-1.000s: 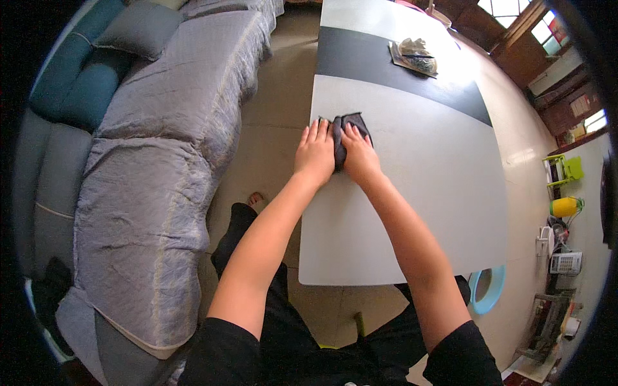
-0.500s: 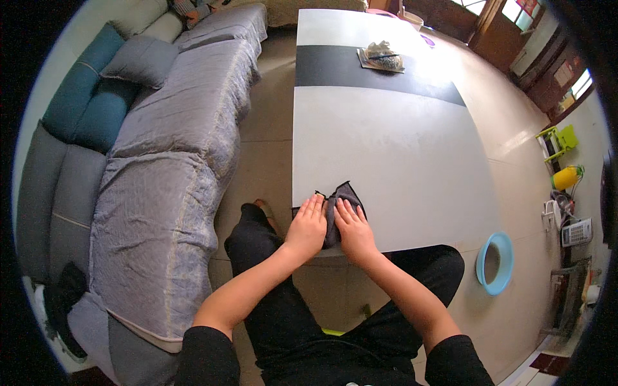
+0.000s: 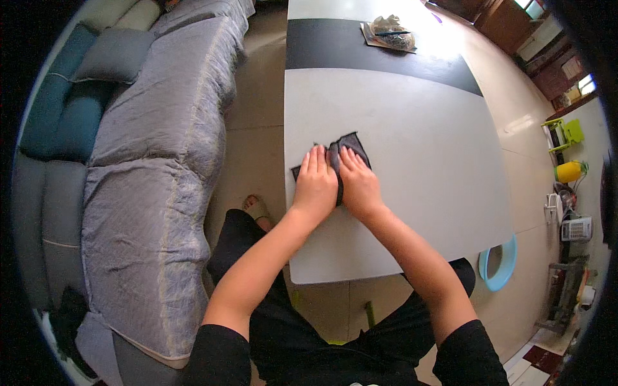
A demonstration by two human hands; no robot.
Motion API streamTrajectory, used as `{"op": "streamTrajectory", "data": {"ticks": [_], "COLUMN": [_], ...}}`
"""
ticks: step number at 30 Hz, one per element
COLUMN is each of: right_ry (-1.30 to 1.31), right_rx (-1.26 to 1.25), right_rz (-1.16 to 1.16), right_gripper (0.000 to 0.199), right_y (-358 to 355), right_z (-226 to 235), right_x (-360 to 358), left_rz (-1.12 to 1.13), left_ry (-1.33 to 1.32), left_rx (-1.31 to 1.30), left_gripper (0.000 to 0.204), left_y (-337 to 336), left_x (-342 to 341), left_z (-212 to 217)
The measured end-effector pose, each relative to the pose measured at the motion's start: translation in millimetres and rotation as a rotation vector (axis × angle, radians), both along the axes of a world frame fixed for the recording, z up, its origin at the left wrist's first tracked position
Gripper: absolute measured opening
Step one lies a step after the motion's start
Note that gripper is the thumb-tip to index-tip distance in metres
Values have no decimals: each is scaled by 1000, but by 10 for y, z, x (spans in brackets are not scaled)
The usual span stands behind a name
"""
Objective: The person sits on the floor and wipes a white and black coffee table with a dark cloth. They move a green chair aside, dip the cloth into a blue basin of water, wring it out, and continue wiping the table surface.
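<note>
A dark grey cloth (image 3: 351,147) lies bunched on the white tabletop (image 3: 412,180), near its left side. My left hand (image 3: 315,186) presses flat on the cloth's left part with fingers stretched forward. Beside it my right hand (image 3: 360,186) lies flat on the right part, fingers also stretched out. A raised fold of the cloth runs between the two hands, and its corners stick out past the fingers. What lies under the palms is hidden.
Farther up, a tray with a clear-wrapped bundle (image 3: 391,35) rests on the table's black band (image 3: 322,45). A covered sofa (image 3: 148,128) runs along the left. At the right, a blue basin (image 3: 505,264) stands beside the table's edge, with a yellow container (image 3: 570,171) beyond.
Both hands have slid forward with the cloth, away from the table's near edge. My view has shifted, so the near edge now shows more fully below my forearms.
</note>
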State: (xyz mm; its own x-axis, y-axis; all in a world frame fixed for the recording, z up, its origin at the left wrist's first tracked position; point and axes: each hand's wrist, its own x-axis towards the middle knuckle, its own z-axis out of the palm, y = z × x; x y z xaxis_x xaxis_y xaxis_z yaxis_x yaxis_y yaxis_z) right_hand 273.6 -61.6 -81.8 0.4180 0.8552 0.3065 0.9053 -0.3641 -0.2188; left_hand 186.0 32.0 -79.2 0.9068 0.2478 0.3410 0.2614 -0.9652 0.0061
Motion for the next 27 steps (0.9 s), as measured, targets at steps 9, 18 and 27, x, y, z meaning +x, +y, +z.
{"op": "streamTrajectory", "data": {"ticks": [9, 18, 27], "right_ry": [-4, -112, -38], "right_rx": [-110, -104, -72], "right_rz": [-145, -101, -20], "right_gripper": [37, 41, 42], "right_y": [655, 116, -74], "right_z": [96, 24, 14], "right_x": [654, 62, -183], "left_rz": [69, 5, -64], "left_ry": [112, 72, 14], "left_rx": [-66, -49, -98], "left_gripper": [40, 43, 47], "left_y": [611, 174, 5], "left_x": [809, 114, -203], "left_z": [-46, -48, -79]}}
